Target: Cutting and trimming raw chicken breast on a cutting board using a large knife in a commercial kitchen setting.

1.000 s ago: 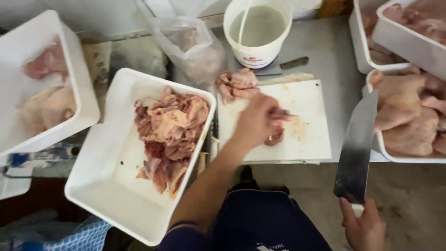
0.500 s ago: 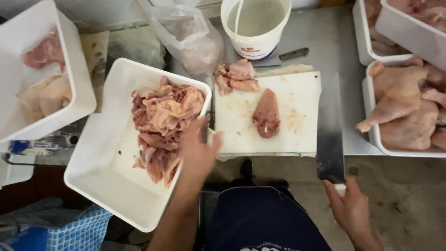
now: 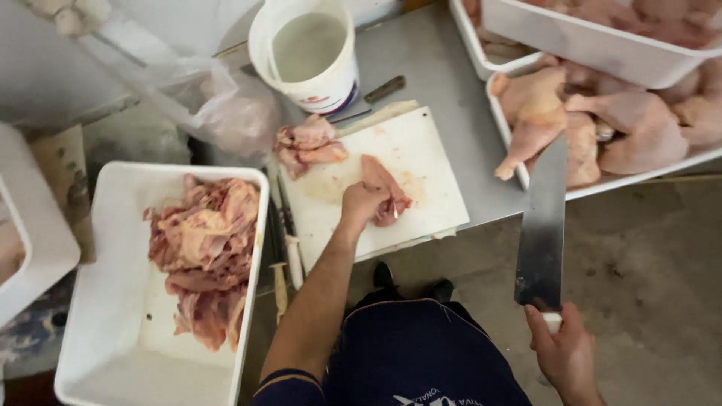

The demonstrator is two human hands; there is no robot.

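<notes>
Grey metal worktop [image 3: 444,90] over bare concrete floor [image 3: 647,248]. White rectangular plastic cutting board [image 3: 421,162] at the worktop's front edge, one corner overhanging. Left hand [image 3: 363,201] closed over pink raw chicken piece [image 3: 383,188] mid-board. Right hand [image 3: 565,352] clenched round handle of broad steel cleaver [image 3: 543,225], held off the edge above the floor. Deep white plastic tub of meat trimmings [image 3: 113,225] just left; white bucket [image 3: 308,53] behind; white tray of whole chicken pieces [image 3: 526,169] right. Open room only toward the floor.
</notes>
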